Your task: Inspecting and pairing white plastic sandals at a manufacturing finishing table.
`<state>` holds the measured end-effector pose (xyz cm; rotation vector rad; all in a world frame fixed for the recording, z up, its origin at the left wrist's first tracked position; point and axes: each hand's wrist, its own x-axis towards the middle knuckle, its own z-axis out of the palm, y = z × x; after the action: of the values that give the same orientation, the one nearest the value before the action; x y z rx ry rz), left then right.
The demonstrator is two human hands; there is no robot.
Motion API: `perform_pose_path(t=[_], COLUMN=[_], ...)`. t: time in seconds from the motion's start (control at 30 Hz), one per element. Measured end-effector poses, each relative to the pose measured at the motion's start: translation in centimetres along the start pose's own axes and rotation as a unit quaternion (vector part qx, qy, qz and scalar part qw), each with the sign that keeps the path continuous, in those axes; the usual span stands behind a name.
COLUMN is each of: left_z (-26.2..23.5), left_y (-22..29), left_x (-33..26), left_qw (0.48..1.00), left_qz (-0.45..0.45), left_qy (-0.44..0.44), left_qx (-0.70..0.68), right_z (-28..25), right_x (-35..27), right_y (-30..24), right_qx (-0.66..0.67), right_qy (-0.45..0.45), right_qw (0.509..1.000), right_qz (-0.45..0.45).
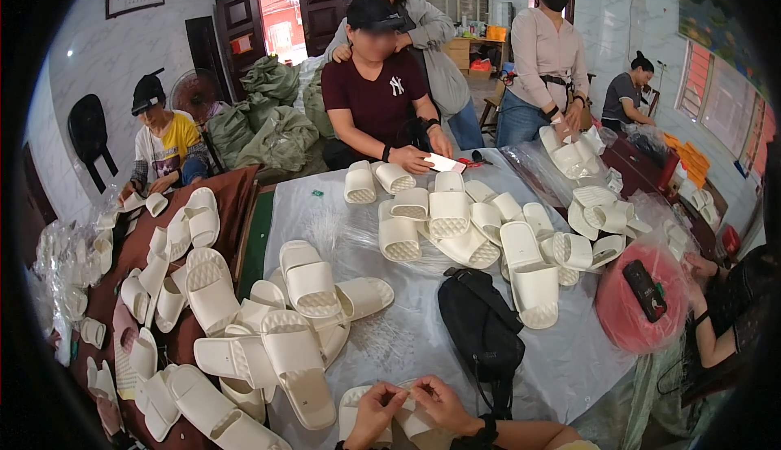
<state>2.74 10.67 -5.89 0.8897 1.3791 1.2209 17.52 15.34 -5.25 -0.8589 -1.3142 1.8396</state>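
At the lower edge, my left hand (pixel 373 414) and my right hand (pixel 440 405) are close together, fingertips nearly meeting. Each is closed in a pinch; whatever lies between the fingers is too small to make out. Directly beneath them are cream slippers (pixel 349 405) with wide straps, partly covered by my hands. To the left, a heap of similar slippers (pixel 298 360) lies at mixed angles, some stacked. A black bag (pixel 482 328) with a strap rests just beyond my right hand.
The table has a grey plastic cover (pixel 382 352). More slippers (pixel 449 214) are grouped on its far side, before a seated person (pixel 374 100) holding a white box (pixel 443 163). A pink plastic bag (pixel 630 332) with a black case (pixel 644 290) sits right. Other people work around; green sacks (pixel 272 137) are behind.
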Motion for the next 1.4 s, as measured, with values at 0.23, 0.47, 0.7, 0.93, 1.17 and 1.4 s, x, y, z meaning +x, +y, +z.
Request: perform_pose_path(t=[0.23, 0.47, 0.7, 0.93, 1.17, 1.4], left_z=[0.0, 0.0, 0.8, 0.0, 0.2, 0.1], left_y=[0.5, 0.1, 2.0, 0.4, 0.6, 0.7], left_x=[-0.1, -0.1, -0.5, 0.0, -0.1, -0.1], left_qw=[1.000, 1.000, 1.000, 1.000, 1.000, 1.000], left_qz=[-0.001, 0.002, 0.011, 0.002, 0.003, 0.002], left_qy=[-0.002, 0.004, 0.015, 0.000, 0.005, -0.001], left_qx=[0.015, 0.006, -0.001, 0.030, 0.031, 0.006], right_z=[0.0, 0.3, -0.2, 0.1, -0.1, -0.1], right_x=[0.1, 0.0, 0.1, 0.0, 0.1, 0.1], right_y=[-0.5, -1.3, -0.3, -0.6, -0.2, -0.3], right_qx=[-0.047, -0.057, 0.006, -0.038, -0.019, -0.023], right_qy=[-0.032, -0.016, 0.005, 0.012, -0.011, -0.012], right_qw=[0.998, 0.998, 1.000, 0.999, 1.000, 1.000], right_qz=[-0.002, -0.007, 0.021, 0.021, 0.013, 0.012])
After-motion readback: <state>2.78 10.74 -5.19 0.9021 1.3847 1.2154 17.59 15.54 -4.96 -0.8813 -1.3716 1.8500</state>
